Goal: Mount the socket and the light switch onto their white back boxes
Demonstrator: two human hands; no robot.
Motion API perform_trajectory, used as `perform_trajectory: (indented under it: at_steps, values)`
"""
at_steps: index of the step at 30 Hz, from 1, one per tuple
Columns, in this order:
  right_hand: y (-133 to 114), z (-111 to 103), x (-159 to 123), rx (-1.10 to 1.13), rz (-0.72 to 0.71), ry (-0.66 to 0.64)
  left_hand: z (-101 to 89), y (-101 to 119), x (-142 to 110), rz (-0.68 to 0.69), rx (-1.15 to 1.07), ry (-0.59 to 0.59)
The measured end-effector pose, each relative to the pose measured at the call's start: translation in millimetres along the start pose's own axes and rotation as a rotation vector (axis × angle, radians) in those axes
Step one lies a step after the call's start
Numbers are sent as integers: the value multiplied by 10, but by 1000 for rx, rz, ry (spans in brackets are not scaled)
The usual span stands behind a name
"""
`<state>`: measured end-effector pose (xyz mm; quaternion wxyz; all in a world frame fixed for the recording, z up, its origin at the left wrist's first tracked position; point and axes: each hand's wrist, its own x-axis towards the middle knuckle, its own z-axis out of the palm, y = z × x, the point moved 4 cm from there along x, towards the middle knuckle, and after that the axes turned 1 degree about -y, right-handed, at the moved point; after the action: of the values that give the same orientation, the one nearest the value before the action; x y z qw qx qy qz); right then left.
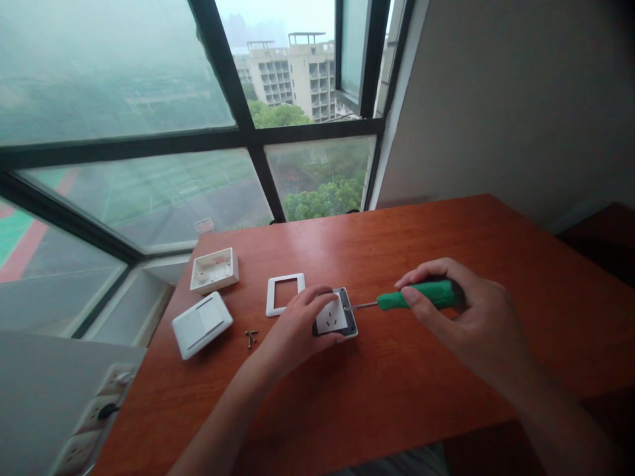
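- R hand [473, 307]: closed on what?
- Green screwdriver [431, 293], round the handle; tip's at the socket's [331, 320] R side.
- L hand [296, 322]?
- Gripping the socket, fingers over the far side, thumb near. It's L of centre on the table [397, 377], well in from the near edge.
- Progress?
- Approx. midway, I'd say. Can't tell if the tip's in a screw head or how tight any fixing is.
- Rest, near to far?
- Few loose screws [251, 337] L of the socket, not driven. Switch plate [202, 324] by the table's L edge, looks whole. Frame [270, 295] just beyond L hand, apart from the socket, so that bit's not done. White box [218, 283] nr far L corner, no plate on it.
- So unfinished?
- Prob. yes: frame + box both unfitted.
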<state>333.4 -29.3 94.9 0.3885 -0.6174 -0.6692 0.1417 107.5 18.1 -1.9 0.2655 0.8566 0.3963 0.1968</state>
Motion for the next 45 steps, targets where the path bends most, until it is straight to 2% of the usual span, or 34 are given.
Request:
perform_trajectory:
  at_steps: [26,34,39,42,45]
  values:
    - [-193,16,103,-93,-120,-47,10,8,-6,3,-26,27]
    - [-427,142,382,-213,-270,-127,34,-8,-6,14,-31,40]
    - [-582,255,565,-431,-367,-128,50,-18,-15,20,-41,53]
    - [-682,266,584,-508,-395,-187,61,-23,-19,18,-53,51]
    - [-757,257,571,-450,-443,-304,73,-23,-21,19,-66,47]
